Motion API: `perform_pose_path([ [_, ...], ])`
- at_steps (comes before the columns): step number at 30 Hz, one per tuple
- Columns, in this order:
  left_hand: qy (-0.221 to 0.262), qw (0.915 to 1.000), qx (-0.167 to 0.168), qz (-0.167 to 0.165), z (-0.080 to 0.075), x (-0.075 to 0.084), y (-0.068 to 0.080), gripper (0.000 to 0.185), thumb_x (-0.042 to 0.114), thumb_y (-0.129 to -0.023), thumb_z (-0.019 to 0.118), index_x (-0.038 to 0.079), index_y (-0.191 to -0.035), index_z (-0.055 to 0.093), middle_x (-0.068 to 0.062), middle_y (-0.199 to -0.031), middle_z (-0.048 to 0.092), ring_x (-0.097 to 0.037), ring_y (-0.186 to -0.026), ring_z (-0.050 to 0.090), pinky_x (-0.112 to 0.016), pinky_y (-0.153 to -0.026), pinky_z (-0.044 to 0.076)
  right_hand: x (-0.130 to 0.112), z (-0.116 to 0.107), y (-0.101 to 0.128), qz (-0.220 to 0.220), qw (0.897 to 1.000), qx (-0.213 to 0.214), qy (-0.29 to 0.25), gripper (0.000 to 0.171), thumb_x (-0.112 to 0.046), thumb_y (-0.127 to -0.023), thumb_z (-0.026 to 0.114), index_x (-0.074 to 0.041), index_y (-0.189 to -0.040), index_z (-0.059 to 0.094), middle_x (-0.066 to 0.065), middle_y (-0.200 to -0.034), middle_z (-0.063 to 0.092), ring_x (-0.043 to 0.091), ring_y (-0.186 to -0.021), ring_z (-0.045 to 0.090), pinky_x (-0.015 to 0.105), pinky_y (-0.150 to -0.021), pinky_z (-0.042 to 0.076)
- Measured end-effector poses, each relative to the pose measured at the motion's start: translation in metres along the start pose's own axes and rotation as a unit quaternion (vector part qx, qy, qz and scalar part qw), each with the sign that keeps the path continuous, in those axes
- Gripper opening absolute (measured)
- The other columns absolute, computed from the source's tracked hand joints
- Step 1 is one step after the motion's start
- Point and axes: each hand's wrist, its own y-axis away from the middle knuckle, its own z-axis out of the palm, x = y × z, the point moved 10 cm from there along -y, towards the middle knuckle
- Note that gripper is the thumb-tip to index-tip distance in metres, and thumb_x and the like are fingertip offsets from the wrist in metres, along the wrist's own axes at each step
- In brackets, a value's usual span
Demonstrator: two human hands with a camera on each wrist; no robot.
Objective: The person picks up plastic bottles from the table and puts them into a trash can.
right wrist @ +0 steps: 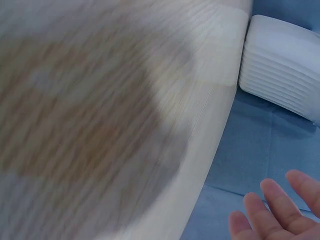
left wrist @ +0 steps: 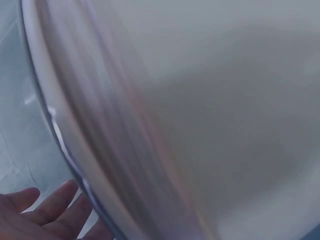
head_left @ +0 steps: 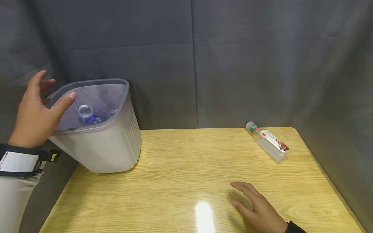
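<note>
My left hand (head_left: 36, 113) is raised at the left rim of a white wastebasket (head_left: 102, 150), fingers and thumb spread apart and holding nothing. In the left wrist view its fingers (left wrist: 60, 212) show beside the basket's rim. Inside the lined basket lie clear plastic bottles (head_left: 85, 111), one with a blue part. My right hand (head_left: 259, 208) hovers low over the front right of the table with relaxed fingers and nothing in them. Beyond it, a clear plastic bottle (head_left: 269, 144) with a white cap and printed label lies on its side near the back right corner.
The wooden table (head_left: 180, 161) has its right edge along a grey curtain (head_left: 239, 64), which also hangs behind. The basket stands at the table's back left, its grey rim (head_left: 126, 85) holding a thin liner. A bright reflection shows near the table's front.
</note>
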Motion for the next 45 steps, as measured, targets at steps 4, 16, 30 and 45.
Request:
perform_pose_path([
  [4, 0.007, 0.9999, -0.003, 0.011, 0.004, 0.006, 0.002, 0.077, 0.043, -0.100, 0.056, 0.031, -0.163, 0.012, -0.013, -0.168, 0.025, -0.035, -0.155, 0.024, -0.062, -0.123, 0.020, 0.000, 0.002, 0.000, 0.010, 1.000, -0.007, -0.013, 0.051, -0.027, -0.099, 0.067, -0.032, -0.146, 0.049, -0.008, -0.144, 0.053, 0.015, -0.130, 0.055, 0.039, -0.097, 0.056],
  [16, -0.007, 0.9869, -0.018, 0.160, 0.027, 0.080, 0.049, 0.078, 0.031, -0.095, 0.069, 0.021, -0.161, 0.028, -0.016, -0.161, 0.037, -0.046, -0.146, 0.035, -0.066, -0.119, 0.024, 0.000, -0.002, 0.003, 0.019, 1.000, -0.008, 0.001, 0.047, -0.029, -0.100, 0.065, -0.031, -0.144, 0.051, -0.008, -0.143, 0.053, 0.018, -0.131, 0.055, 0.041, -0.099, 0.055],
  [30, -0.049, 0.9368, -0.092, 0.334, 0.141, 0.125, 0.155, 0.072, 0.057, -0.099, 0.054, 0.012, -0.154, 0.042, -0.017, -0.162, 0.036, -0.041, -0.154, 0.024, -0.071, -0.115, 0.027, 0.023, -0.041, -0.038, 0.032, 0.999, 0.003, 0.041, 0.052, -0.027, -0.100, 0.065, -0.008, -0.146, 0.050, 0.015, -0.146, 0.049, 0.042, -0.133, 0.052, 0.063, -0.101, 0.048],
  [45, -0.057, 0.9534, -0.237, 0.178, 0.266, 0.067, 0.223, 0.096, 0.059, -0.084, 0.074, 0.023, -0.161, 0.028, -0.010, -0.169, 0.021, -0.036, -0.159, 0.008, -0.072, -0.120, 0.010, 0.174, -0.113, -0.099, 0.170, 0.963, 0.090, 0.187, 0.071, -0.020, -0.086, 0.074, 0.007, -0.144, 0.043, 0.040, -0.145, 0.038, 0.061, -0.127, 0.041, 0.073, -0.103, 0.033],
])
